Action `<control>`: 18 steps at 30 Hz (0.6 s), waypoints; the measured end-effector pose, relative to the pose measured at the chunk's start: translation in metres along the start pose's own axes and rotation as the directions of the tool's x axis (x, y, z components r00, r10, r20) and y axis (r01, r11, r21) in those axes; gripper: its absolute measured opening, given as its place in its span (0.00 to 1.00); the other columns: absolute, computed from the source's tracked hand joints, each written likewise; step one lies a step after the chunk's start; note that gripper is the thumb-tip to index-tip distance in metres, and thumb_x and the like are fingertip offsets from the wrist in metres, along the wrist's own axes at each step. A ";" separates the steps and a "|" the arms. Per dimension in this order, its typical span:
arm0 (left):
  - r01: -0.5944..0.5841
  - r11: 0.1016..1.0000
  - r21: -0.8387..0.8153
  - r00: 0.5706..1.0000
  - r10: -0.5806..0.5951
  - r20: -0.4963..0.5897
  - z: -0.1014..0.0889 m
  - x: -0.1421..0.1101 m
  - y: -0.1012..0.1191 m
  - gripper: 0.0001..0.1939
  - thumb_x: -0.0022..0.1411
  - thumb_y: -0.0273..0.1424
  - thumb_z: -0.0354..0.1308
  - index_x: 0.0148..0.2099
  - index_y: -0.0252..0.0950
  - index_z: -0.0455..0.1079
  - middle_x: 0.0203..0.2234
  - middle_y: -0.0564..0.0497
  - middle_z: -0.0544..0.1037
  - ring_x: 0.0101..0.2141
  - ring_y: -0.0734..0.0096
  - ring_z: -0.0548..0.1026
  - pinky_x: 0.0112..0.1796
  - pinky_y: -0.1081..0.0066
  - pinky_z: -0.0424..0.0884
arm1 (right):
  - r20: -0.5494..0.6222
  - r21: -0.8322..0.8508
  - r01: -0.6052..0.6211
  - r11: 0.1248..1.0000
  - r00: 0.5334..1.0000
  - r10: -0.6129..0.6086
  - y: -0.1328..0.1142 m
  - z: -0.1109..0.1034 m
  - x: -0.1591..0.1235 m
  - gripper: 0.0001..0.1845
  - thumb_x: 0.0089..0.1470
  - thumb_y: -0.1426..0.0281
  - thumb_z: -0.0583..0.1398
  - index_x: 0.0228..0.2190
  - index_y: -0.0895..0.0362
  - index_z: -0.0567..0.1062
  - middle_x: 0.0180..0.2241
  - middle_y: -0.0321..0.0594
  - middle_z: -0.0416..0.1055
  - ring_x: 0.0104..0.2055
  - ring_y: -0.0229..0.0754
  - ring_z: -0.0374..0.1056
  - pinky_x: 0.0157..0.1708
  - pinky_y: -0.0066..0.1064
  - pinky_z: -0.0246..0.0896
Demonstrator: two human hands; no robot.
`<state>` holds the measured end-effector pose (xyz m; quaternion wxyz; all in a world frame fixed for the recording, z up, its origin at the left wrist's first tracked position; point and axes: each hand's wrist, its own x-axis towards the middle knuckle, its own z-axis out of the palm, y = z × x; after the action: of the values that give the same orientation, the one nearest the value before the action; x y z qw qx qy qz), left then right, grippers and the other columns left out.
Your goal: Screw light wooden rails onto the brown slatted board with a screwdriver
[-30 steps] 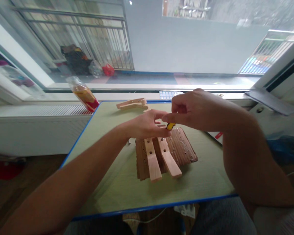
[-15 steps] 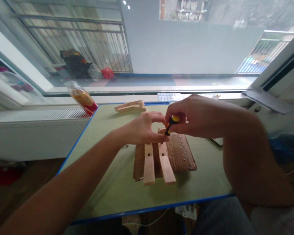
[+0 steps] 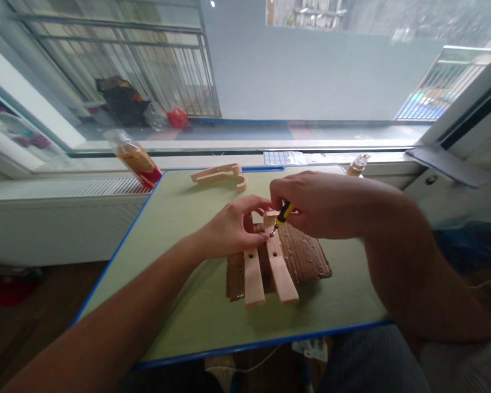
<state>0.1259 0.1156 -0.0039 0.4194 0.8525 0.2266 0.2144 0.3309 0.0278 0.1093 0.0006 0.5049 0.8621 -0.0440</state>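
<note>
My right hand (image 3: pixel 317 204) is closed round a small yellow-and-black screwdriver (image 3: pixel 283 214), whose tip points down onto the right wooden slat (image 3: pixel 279 267). My left hand (image 3: pixel 229 229) pinches its fingers beside the tip, resting on the top ends of the slats; whether it holds a screw is too small to tell. The left wooden slat (image 3: pixel 253 277) lies parallel to the right one. Both slats lie on a brown slatted wooden panel (image 3: pixel 305 256) on the green table (image 3: pixel 188 273).
A curved pale wooden part (image 3: pixel 221 174) lies at the table's far edge. A plastic bottle with orange contents (image 3: pixel 133 158) leans at the far left corner. A small bottle (image 3: pixel 358 164) stands on the window sill at the right. The blue table edge (image 3: pixel 249 346) runs close to me.
The screwdriver has tilted down and its tip has come onto the right slat. My left fingers have shifted back from the handle to beside the tip.
</note>
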 end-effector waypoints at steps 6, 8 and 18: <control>-0.059 0.998 0.023 0.998 0.059 -0.010 0.001 0.001 -0.001 0.23 0.56 0.30 0.69 0.54 0.34 0.75 0.47 0.46 0.79 0.31 0.74 0.71 0.29 0.73 0.72 | -0.047 -0.017 0.029 0.999 0.998 -0.030 -0.012 0.002 0.003 0.08 0.51 0.82 0.58 0.33 0.59 0.72 0.30 0.40 0.72 0.29 0.37 0.61 0.30 0.32 0.51; -0.059 0.998 0.021 0.998 0.059 -0.007 0.002 0.001 -0.001 0.21 0.57 0.30 0.69 0.53 0.34 0.75 0.46 0.46 0.79 0.30 0.74 0.71 0.28 0.73 0.72 | -0.047 -0.031 0.029 0.999 0.998 -0.031 -0.016 0.003 0.003 0.08 0.53 0.81 0.58 0.34 0.59 0.73 0.31 0.42 0.73 0.31 0.38 0.63 0.32 0.33 0.52; -0.044 0.999 0.023 0.999 0.045 -0.014 0.001 -0.001 0.002 0.21 0.57 0.30 0.70 0.52 0.34 0.74 0.35 0.51 0.80 0.25 0.75 0.73 0.28 0.72 0.71 | -0.070 -0.018 0.128 0.992 0.989 -0.129 -0.018 0.007 0.000 0.18 0.49 0.84 0.57 0.41 0.59 0.77 0.42 0.45 0.79 0.42 0.43 0.71 0.40 0.34 0.58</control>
<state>0.1259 0.1129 -0.0033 0.4033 0.8604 0.2131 0.2273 0.3144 0.0186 0.1040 -0.0294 0.4496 0.8925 -0.0204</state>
